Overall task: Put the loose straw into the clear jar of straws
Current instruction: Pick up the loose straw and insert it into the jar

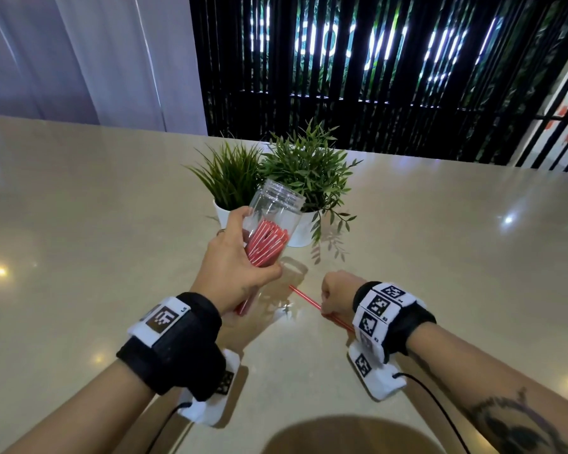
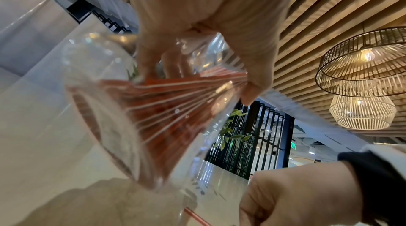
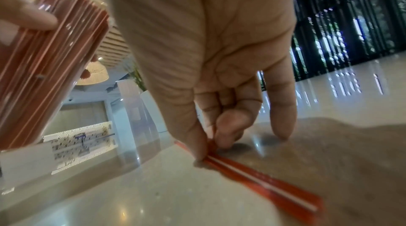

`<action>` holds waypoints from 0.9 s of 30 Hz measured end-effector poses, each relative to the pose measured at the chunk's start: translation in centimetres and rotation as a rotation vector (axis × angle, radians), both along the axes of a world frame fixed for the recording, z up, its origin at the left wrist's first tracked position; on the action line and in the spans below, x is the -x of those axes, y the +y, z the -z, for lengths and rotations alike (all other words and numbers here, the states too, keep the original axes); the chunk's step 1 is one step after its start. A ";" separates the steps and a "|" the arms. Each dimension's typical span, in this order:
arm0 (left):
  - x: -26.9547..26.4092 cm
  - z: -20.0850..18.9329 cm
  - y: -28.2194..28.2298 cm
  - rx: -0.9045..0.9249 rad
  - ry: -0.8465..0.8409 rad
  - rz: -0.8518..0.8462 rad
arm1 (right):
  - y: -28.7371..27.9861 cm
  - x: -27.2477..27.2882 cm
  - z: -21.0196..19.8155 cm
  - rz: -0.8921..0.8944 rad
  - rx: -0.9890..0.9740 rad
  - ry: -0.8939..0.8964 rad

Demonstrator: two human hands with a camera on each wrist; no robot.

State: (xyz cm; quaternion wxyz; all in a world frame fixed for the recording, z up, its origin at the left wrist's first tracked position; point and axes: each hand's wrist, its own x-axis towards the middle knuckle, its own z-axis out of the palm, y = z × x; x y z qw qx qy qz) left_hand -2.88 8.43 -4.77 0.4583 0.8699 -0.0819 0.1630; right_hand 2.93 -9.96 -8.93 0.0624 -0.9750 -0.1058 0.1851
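Note:
My left hand grips a clear jar of red-and-white straws, held off the table and tilted with its open mouth pointing up and away. In the left wrist view the jar fills the middle, fingers curled round it. The loose red straw lies on the beige table to the right of the jar. My right hand is on it; in the right wrist view the thumb and fingers pinch the loose straw against the tabletop, one finger touching the table.
Two small green plants in white pots stand just behind the jar. A dark slatted screen rises beyond the table's far edge. A round brown shape sits at the near edge, below my arms.

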 end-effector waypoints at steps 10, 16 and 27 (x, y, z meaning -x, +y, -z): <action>-0.4 0.1 -0.5 0.012 0.016 0.007 | -0.4 0.4 -0.4 -0.029 -0.057 0.045; -0.6 -0.5 -1.2 0.038 -0.029 0.043 | -3.1 0.2 -5.0 0.034 -0.498 -0.207; -0.3 -1.4 -4.6 0.184 -0.130 0.186 | -5.2 2.4 -18.3 0.091 -1.308 -0.677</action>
